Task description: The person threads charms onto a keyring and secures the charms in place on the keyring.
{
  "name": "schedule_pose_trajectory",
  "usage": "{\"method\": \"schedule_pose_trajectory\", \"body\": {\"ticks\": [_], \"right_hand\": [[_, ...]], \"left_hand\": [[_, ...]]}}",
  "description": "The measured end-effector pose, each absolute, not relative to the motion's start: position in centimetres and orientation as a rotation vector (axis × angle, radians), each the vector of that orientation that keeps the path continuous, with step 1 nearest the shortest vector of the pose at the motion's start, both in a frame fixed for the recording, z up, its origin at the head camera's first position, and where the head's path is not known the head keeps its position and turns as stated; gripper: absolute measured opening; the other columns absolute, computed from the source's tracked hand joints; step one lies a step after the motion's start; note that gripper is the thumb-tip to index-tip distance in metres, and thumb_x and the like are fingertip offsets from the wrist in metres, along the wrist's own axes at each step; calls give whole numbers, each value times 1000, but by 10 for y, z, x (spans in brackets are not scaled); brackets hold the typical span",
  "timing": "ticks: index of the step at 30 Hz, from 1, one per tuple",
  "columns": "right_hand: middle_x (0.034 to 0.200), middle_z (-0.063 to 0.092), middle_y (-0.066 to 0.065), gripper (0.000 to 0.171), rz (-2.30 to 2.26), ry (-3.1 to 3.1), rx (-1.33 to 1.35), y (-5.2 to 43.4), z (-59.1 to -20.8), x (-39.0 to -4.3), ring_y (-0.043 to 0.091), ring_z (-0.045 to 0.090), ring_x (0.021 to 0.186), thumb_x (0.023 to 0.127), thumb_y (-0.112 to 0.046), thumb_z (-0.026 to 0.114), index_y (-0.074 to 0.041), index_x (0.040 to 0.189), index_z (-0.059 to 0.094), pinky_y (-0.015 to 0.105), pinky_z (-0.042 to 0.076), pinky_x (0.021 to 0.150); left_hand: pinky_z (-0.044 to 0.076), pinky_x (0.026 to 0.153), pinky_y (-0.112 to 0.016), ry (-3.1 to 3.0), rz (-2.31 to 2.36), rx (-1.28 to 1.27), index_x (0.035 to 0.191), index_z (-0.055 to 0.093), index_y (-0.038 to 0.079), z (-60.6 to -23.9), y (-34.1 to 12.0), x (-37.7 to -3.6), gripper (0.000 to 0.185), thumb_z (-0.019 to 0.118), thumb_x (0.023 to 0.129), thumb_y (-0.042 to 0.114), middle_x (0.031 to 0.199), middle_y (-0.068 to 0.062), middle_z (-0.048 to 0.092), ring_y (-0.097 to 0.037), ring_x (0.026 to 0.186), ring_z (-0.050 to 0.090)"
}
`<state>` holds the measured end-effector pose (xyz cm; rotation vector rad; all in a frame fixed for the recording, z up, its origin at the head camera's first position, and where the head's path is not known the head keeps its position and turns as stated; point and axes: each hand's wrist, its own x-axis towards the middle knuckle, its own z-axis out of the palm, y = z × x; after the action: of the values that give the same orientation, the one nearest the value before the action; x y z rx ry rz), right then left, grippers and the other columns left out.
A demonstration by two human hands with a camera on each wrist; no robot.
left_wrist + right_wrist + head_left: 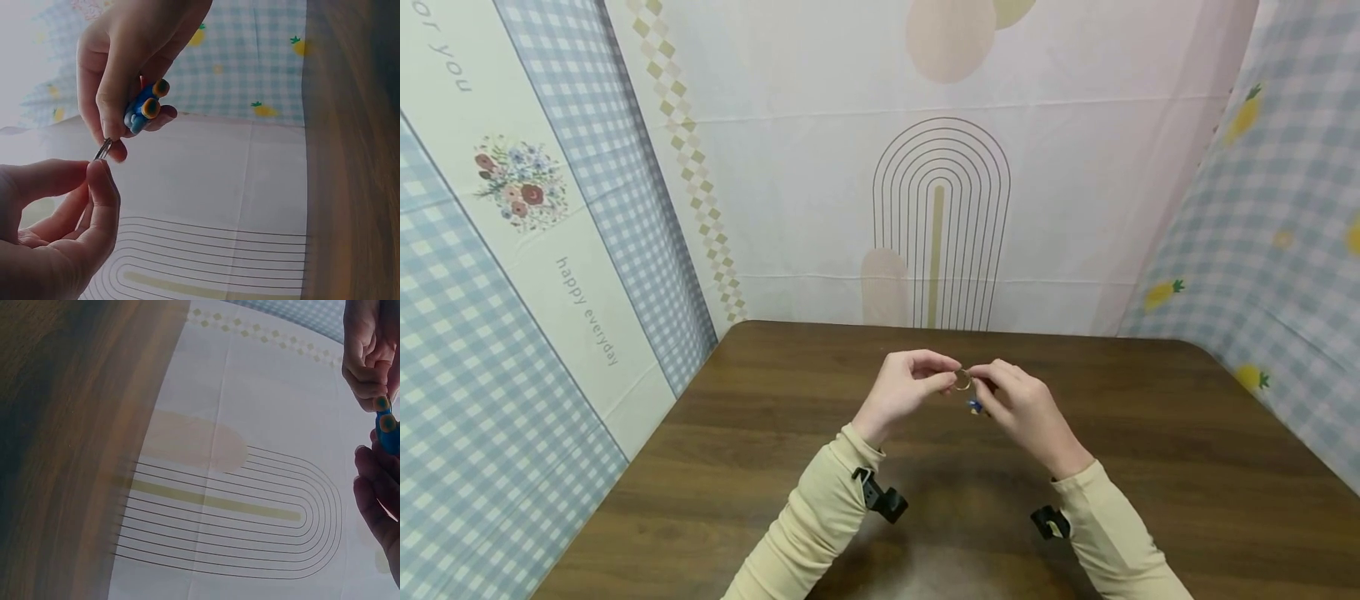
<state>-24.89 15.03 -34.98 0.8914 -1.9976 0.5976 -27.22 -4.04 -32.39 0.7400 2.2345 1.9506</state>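
Note:
A thin metal split ring is held up over the table between both hands. My left hand pinches its left side between thumb and index finger. From the opposite side, the thumb and index finger of my right hand pinch the ring. A small blue figure charm with round orange-and-dark feet hangs by the right hand's fingers. In the right wrist view, this charm shows at the right edge between the two hands. Its upper part is hidden behind fingers in the left wrist view.
Below the hands lies a brown wooden table. A pale cloth with an arch print hangs behind its far edge. Checked cloths hang at the left and right. Black camera mounts sit on both sleeved wrists.

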Motion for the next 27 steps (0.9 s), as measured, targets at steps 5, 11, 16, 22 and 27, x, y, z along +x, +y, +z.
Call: {"method": "schedule_pose_trajectory", "body": {"ticks": [5, 11, 16, 22, 27], "right_hand": [[80, 61, -2, 26, 617, -2010, 939, 151, -352, -250, 2, 50, 66, 76, 15, 68, 0, 97, 68, 14, 43, 58], [79, 63, -1, 20, 565, -2035, 912, 154, -353, -253, 5, 52, 68, 77, 12, 69, -3, 91, 67, 15, 45, 60], [79, 62, 1, 21, 583, -2012, 892, 155, -353, -256, 6, 53, 68, 76, 12, 69, -3, 91, 66, 18, 47, 62], [81, 63, -1, 27, 610, -1996, 949, 157, -352, -258, 4, 52, 68, 74, 14, 69, -1, 97, 67, 17, 45, 60], [78, 60, -3, 25, 581, -2024, 972, 158, -353, -259, 3, 49, 68, 76, 11, 70, -2, 96, 67, 12, 41, 60]], "left_hand": [[55, 70, -21, 2251, 1907, 765, 104, 71, -4, -326, -41, -272, 18, 65, 90, 4, 97, -25, 71, -13, 72, 66], [58, 74, -30, 2165, 1904, 776, 107, 69, -8, -327, -38, -276, 21, 64, 89, 2, 97, -27, 69, -8, 70, 63], [59, 78, -33, 2158, 1938, 732, 108, 68, -7, -327, -35, -277, 23, 66, 86, 2, 99, -25, 70, -5, 72, 63], [59, 74, -33, 2217, 1965, 668, 104, 70, -5, -328, -32, -279, 18, 65, 90, 3, 97, -25, 72, -10, 68, 65], [57, 68, -27, 2227, 1950, 664, 102, 72, -5, -329, -31, -282, 16, 65, 90, 3, 89, -22, 72, -9, 63, 62]]}}
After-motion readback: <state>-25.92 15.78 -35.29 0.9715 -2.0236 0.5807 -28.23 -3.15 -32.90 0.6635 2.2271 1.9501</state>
